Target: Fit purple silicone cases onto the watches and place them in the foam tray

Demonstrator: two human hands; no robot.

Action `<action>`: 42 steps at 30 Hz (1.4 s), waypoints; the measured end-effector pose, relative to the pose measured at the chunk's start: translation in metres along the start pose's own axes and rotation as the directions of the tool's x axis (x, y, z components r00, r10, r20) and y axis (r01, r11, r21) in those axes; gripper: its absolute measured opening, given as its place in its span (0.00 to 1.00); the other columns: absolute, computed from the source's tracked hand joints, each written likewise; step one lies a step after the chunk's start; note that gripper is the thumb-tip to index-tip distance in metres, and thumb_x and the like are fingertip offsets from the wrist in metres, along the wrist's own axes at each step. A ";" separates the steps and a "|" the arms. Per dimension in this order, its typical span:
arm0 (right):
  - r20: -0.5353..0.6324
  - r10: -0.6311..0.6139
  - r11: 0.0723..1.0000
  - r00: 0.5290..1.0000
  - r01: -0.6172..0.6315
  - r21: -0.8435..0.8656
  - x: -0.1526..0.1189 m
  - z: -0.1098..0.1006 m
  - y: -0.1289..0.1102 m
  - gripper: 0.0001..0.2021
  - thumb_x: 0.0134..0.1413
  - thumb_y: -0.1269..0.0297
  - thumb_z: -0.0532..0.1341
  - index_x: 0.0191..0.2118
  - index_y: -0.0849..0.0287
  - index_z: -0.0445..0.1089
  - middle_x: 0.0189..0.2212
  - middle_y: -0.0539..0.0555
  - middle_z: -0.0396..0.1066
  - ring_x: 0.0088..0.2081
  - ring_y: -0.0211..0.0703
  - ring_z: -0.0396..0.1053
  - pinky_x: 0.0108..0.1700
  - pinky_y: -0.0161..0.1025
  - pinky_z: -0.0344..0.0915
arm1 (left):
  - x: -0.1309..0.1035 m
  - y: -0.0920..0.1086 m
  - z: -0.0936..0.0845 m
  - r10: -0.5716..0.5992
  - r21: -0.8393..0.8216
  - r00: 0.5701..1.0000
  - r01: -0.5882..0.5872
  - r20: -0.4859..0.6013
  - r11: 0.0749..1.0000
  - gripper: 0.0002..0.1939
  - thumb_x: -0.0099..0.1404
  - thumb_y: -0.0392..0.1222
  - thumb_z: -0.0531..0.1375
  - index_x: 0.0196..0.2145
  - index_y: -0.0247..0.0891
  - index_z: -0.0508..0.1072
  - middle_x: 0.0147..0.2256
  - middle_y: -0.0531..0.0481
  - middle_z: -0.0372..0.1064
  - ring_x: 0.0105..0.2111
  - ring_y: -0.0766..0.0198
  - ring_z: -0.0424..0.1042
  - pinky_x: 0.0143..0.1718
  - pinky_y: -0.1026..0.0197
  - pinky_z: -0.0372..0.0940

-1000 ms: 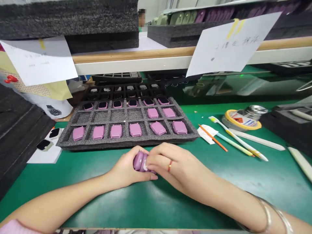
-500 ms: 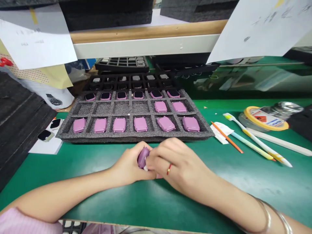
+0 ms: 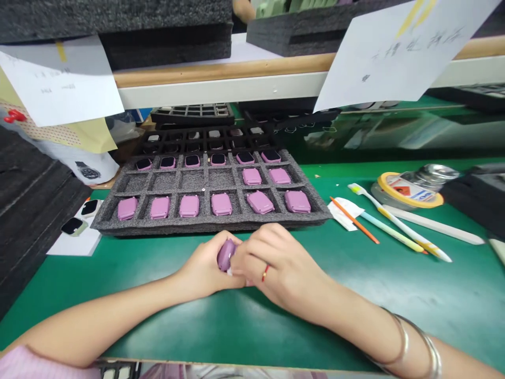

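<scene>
Just in front of the foam tray, my left hand [image 3: 207, 266] is wrapped round a purple watch case [image 3: 226, 255]. My right hand [image 3: 272, 266], with a red ring on one finger, is pinched against the case's right side. Something small and white shows at its fingertips, mostly hidden, too little to name. The grey foam tray [image 3: 205, 227] holds purple watch cases in its front row, two more at the right of the middle row, and dark-screened ones in the back row.
At the left, two watches lie on a white block [image 3: 74, 243]. To the right are an orange stick [image 3: 355, 220], a toothbrush [image 3: 398, 221], a white bar [image 3: 434, 223] and a yellow-rimmed jar [image 3: 410, 190]. A shelf edge [image 3: 224, 87] with hanging papers crosses above.
The camera view has shifted, so the tray and tools appear further left and more of the shelf shows. Both hands keep nearly the same hold on the case.
</scene>
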State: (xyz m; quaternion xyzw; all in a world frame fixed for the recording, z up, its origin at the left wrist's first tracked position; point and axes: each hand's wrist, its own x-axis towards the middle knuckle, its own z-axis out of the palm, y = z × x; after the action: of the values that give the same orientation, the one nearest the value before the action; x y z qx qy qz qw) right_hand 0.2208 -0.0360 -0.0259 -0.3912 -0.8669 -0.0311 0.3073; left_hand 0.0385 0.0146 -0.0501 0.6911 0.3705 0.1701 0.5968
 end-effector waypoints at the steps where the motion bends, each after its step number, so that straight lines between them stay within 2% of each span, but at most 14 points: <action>1: -0.037 0.007 1.000 0.999 -0.008 -0.027 -0.001 -0.001 0.002 0.11 0.68 0.74 0.56 0.34 0.59 0.73 0.30 0.52 0.75 0.34 0.43 0.64 0.40 0.43 0.60 | -0.001 0.000 0.000 -0.017 0.005 1.000 0.017 -0.005 1.000 0.26 0.47 0.46 0.74 0.39 0.41 0.66 0.29 0.60 0.66 0.29 0.66 0.61 0.32 0.64 0.58; 4: -0.155 0.113 0.993 0.981 -0.115 -0.003 -0.009 -0.015 0.009 0.05 0.65 0.71 0.61 0.39 0.55 0.73 0.33 0.52 0.78 0.36 0.45 0.71 0.41 0.44 0.65 | -0.003 0.002 -0.002 -0.030 0.015 0.999 0.030 -0.021 0.999 0.28 0.46 0.47 0.75 0.40 0.41 0.67 0.33 0.57 0.70 0.32 0.64 0.65 0.37 0.61 0.61; 6: -0.252 0.263 0.965 0.931 -0.259 0.049 -0.021 -0.031 0.015 0.04 0.64 0.69 0.63 0.40 0.51 0.72 0.34 0.52 0.78 0.37 0.47 0.73 0.44 0.47 0.68 | -0.005 0.002 -0.003 -0.014 0.000 0.999 0.014 -0.039 1.000 0.29 0.46 0.47 0.75 0.42 0.42 0.68 0.38 0.54 0.73 0.36 0.61 0.68 0.41 0.59 0.63; 10: -0.448 0.582 0.756 0.679 -0.655 -0.010 -0.065 -0.060 0.032 0.07 0.60 0.54 0.65 0.37 0.49 0.71 0.30 0.52 0.75 0.30 0.49 0.72 0.38 0.49 0.69 | -0.006 0.003 -0.002 -0.020 -0.062 0.996 0.015 -0.086 0.998 0.29 0.47 0.46 0.75 0.43 0.42 0.69 0.40 0.52 0.73 0.40 0.58 0.72 0.44 0.57 0.65; 12: -0.294 0.664 0.709 0.688 -0.704 -0.047 -0.088 -0.065 0.043 0.12 0.58 0.47 0.64 0.33 0.50 0.72 0.28 0.51 0.76 0.27 0.49 0.73 0.32 0.46 0.68 | -0.007 0.003 -0.001 -0.016 -0.100 0.995 0.006 -0.102 0.995 0.28 0.47 0.46 0.75 0.43 0.42 0.69 0.40 0.52 0.73 0.40 0.57 0.72 0.45 0.56 0.66; 15: -0.084 0.681 0.726 0.728 -0.685 -0.050 -0.111 -0.061 0.062 0.17 0.60 0.45 0.60 0.29 0.51 0.75 0.31 0.53 0.79 0.32 0.50 0.77 0.35 0.45 0.71 | -0.006 0.002 0.001 -0.005 -0.117 0.994 -0.008 -0.111 0.993 0.28 0.47 0.45 0.75 0.43 0.41 0.70 0.40 0.52 0.73 0.40 0.57 0.73 0.46 0.55 0.66; 19: -0.178 0.717 0.669 0.674 -0.737 -0.097 -0.115 -0.054 0.096 0.17 0.62 0.49 0.56 0.34 0.54 0.76 0.34 0.58 0.79 0.37 0.55 0.76 0.39 0.50 0.71 | -0.006 0.002 0.000 -0.008 -0.105 0.994 -0.003 -0.105 0.995 0.28 0.47 0.45 0.75 0.43 0.41 0.70 0.40 0.51 0.74 0.40 0.56 0.74 0.46 0.55 0.66; 23: -0.246 0.729 0.633 0.638 -0.766 -0.113 -0.104 -0.056 0.129 0.18 0.52 0.45 0.60 0.26 0.54 0.73 0.26 0.60 0.74 0.33 0.60 0.73 0.39 0.57 0.68 | -0.007 0.002 -0.001 0.004 -0.068 0.996 -0.010 -0.094 0.998 0.29 0.46 0.45 0.75 0.43 0.41 0.69 0.43 0.50 0.73 0.42 0.56 0.72 0.47 0.55 0.65; 27: -0.317 0.716 0.646 0.623 -0.762 -0.040 -0.078 -0.060 0.113 0.14 0.56 0.47 0.60 0.28 0.52 0.66 0.33 0.61 0.75 0.38 0.60 0.74 0.41 0.56 0.68 | -0.006 0.003 -0.001 -0.009 -0.030 0.996 0.006 -0.089 1.000 0.28 0.46 0.45 0.75 0.43 0.41 0.68 0.41 0.51 0.73 0.42 0.56 0.71 0.45 0.56 0.65; 30: -0.310 0.670 0.724 0.674 -0.686 0.073 -0.049 -0.049 0.061 0.08 0.63 0.56 0.58 0.33 0.51 0.62 0.34 0.54 0.76 0.37 0.48 0.75 0.41 0.46 0.70 | -0.005 0.001 -0.001 -0.024 -0.027 0.997 0.022 -0.080 0.999 0.29 0.46 0.45 0.74 0.43 0.41 0.68 0.39 0.52 0.72 0.40 0.57 0.71 0.45 0.56 0.64; 32: -0.214 0.501 0.863 0.839 -0.465 0.198 -0.029 -0.034 0.022 0.06 0.63 0.62 0.61 0.35 0.53 0.63 0.29 0.51 0.74 0.31 0.43 0.72 0.36 0.41 0.68 | -0.004 0.000 -0.001 -0.011 -0.029 0.997 0.009 -0.080 1.000 0.28 0.47 0.46 0.74 0.43 0.41 0.68 0.39 0.52 0.72 0.41 0.57 0.71 0.44 0.57 0.64; 34: -0.129 0.264 0.955 0.956 -0.240 0.175 -0.014 -0.015 -0.005 0.04 0.65 0.66 0.60 0.36 0.55 0.68 0.29 0.51 0.74 0.33 0.43 0.70 0.38 0.41 0.65 | -0.004 0.000 -0.002 0.026 -0.023 0.997 -0.028 -0.072 0.999 0.28 0.48 0.46 0.73 0.43 0.41 0.67 0.39 0.52 0.72 0.40 0.58 0.70 0.42 0.59 0.64; 37: -0.044 0.095 0.988 0.995 -0.089 0.126 -0.002 0.007 -0.018 0.08 0.69 0.66 0.58 0.38 0.57 0.73 0.32 0.53 0.76 0.34 0.42 0.67 0.39 0.41 0.61 | -0.003 0.000 -0.003 0.080 -0.008 0.996 -0.081 -0.035 0.997 0.26 0.50 0.45 0.72 0.43 0.41 0.65 0.34 0.56 0.69 0.34 0.63 0.67 0.37 0.62 0.61; 42: -0.083 0.094 0.995 0.992 -0.093 0.026 0.000 0.014 -0.005 0.11 0.69 0.62 0.57 0.38 0.58 0.76 0.32 0.53 0.76 0.34 0.43 0.65 0.38 0.42 0.59 | -0.002 0.001 -0.003 0.031 -0.071 1.000 -0.031 -0.003 0.997 0.27 0.51 0.47 0.72 0.41 0.41 0.62 0.31 0.59 0.65 0.30 0.66 0.63 0.33 0.63 0.59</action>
State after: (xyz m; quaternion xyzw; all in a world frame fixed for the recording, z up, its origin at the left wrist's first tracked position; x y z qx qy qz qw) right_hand 0.2105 -0.0359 -0.0361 -0.4263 -0.8342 -0.0234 0.3490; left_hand 0.0355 0.0158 -0.0479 0.6751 0.3540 0.1931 0.6178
